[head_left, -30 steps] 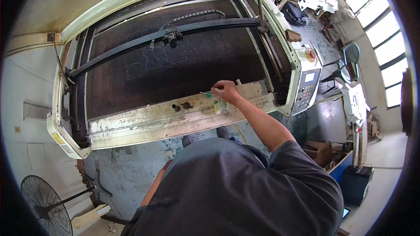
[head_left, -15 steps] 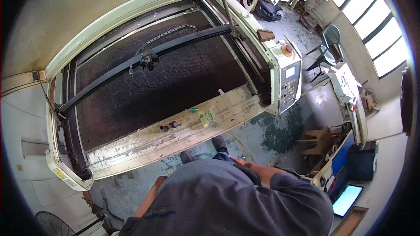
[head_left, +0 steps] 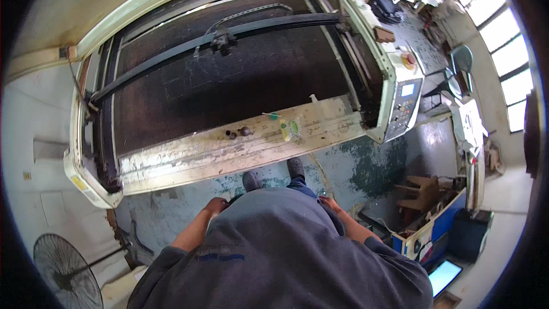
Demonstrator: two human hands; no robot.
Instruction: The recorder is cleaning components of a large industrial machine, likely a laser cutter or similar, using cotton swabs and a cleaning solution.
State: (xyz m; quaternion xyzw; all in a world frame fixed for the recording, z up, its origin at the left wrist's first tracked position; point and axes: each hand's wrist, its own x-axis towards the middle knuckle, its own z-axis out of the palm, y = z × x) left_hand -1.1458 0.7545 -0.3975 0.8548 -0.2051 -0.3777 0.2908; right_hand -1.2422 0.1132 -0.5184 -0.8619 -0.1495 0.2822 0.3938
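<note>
My left hand (head_left: 216,206) hangs beside my body at waist height, partly covered by my shirt. My right hand (head_left: 329,203) is on the other side, close against my thigh. The fingers of both are too small and hidden to show whether they hold anything. In front of me stands a large laser cutter (head_left: 166,186), its lid raised. On its front ledge lie small dark round parts (head_left: 244,131), a green-capped item (head_left: 274,116), a clear bag with a yellow-green packet (head_left: 290,130) and a small white piece (head_left: 313,98).
A gantry with a cutting head (head_left: 222,41) crosses the dark bed (head_left: 257,80). The control panel (head_left: 404,106) with a red button is at right. Beyond are a green chair (head_left: 461,60), a brown wooden stool (head_left: 419,191) and a lit screen (head_left: 445,277). A fan (head_left: 66,272) stands at left.
My view has shifted, so the machine appears higher and further right. My left hand now shows more fully beside my waist. The small parts on the ledge have not moved.
</note>
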